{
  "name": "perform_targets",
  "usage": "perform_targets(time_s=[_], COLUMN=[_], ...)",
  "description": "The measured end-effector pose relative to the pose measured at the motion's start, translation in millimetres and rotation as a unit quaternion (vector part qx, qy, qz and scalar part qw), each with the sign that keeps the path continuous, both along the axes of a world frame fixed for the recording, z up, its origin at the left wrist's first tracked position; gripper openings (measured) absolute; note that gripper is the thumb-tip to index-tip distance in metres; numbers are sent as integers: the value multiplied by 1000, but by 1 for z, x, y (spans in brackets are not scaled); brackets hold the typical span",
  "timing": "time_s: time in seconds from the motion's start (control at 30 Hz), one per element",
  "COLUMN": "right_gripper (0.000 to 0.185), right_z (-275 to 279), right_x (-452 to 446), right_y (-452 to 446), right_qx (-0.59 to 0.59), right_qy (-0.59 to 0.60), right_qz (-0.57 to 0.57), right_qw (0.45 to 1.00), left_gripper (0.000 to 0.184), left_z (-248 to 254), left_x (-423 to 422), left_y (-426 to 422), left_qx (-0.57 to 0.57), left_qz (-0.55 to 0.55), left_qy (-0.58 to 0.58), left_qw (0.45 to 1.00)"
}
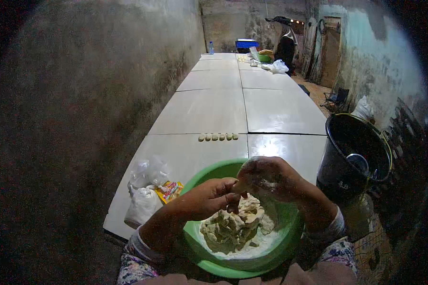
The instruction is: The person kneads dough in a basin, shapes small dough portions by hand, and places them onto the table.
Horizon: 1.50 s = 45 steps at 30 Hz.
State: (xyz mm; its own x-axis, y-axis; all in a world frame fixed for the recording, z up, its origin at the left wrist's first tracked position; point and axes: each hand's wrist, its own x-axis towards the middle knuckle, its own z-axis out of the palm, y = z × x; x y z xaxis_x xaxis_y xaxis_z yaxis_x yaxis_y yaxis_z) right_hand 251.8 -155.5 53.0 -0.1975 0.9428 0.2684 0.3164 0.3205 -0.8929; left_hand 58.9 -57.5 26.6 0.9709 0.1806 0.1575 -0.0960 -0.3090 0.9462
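A green basin (202, 268) stands at the table's near edge, with a lumpy mass of pale dough (233, 225) and loose white flour inside. Above the dough, my left hand (214, 197) is closed, thumb and fingers pinched together. My right hand (268, 178) is curled beside it, flour on its palm, its fingers meeting the left fingertips. Between the two hands shows a small piece of dough (241, 186), mostly hidden by the fingers. Farther up the table, several small shaped dough pieces (218, 137) lie in a row.
Left of the basin are a clear plastic bag of white powder (142, 204) and a yellow-red packet (170, 191). A tall black bucket (335, 175) stands at right, a metal bowl (358, 163) inside. At the far end are a person (285, 47), plastic bags (279, 66) and a blue crate (247, 44).
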Motion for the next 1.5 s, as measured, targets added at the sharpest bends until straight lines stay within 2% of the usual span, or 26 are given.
perform_targets(time_s=[0.07,0.2,0.27,0.3,0.37,0.47,0.6,0.63,0.67,0.7,0.77,0.8,0.87,1.0,1.07,1.13,1.2,1.27,1.4,1.47,1.5], right_gripper=[26,26,24,24,20,17,17,17,18,18,19,19,19,16,15,15,15,16,15,9,5], right_z=[11,-7,-2,1,5,10,4,-1,-4,-1,8,7,2,2,9,4,1,0,-8,2,1], right_x=[-9,-2,-6,-6,-7,-10,-10,-10,-11,-12,-16,-16,-14,-8,-9,-8,-7,-8,-13,-16,-16], right_y=[-6,1,-2,-3,-4,-8,-4,-4,-4,-5,-8,-6,-1,-2,-6,-5,-4,-3,0,-2,-1], right_qx=[-7,33,85,85,142,128,119,80,39,39,-26,-26,79,103,23,10,-3,59,39,100,124], right_qy=[22,2,-113,-113,-220,-245,-206,-45,117,117,15,15,-181,-157,-85,-44,-3,-32,-1,-134,-161], right_qz=[1,16,-29,-29,-58,-54,-33,-5,24,25,-47,-47,-81,-88,-78,-62,-46,-66,-85,-81,-84], right_qw=[1000,999,990,990,963,960,971,996,992,992,998,998,977,978,993,997,999,996,996,982,976], left_gripper=[23,22,25,25,28,30,30,29,28,28,27,27,29,32,32,30,28,28,30,31,32], left_z=[0,1,-1,0,3,-7,9,10,11,10,10,8,3,11,8,5,6,8,1,0,1], left_x=[-2,-3,-4,-4,-3,-1,-3,-4,-5,-4,-3,-3,-3,-1,-5,-2,-1,-1,1,1,0], left_y=[1,8,9,6,1,8,-1,-2,-2,-2,-3,-2,1,-6,5,8,8,4,3,2,1], left_qx=[-86,-115,-109,-109,-138,-133,-60,-31,-2,-2,5,5,19,-17,-134,-141,-39,-57,-2,14,35], left_qz=[23,-31,-43,-43,-35,-64,-9,9,26,27,26,25,12,-7,-37,-25,22,61,82,83,83], left_qy=[46,45,36,37,40,25,50,46,42,41,31,32,31,5,39,41,45,52,51,65,54], left_qw=[995,992,992,992,989,989,997,998,999,999,999,999,999,1000,990,989,998,995,995,994,994])
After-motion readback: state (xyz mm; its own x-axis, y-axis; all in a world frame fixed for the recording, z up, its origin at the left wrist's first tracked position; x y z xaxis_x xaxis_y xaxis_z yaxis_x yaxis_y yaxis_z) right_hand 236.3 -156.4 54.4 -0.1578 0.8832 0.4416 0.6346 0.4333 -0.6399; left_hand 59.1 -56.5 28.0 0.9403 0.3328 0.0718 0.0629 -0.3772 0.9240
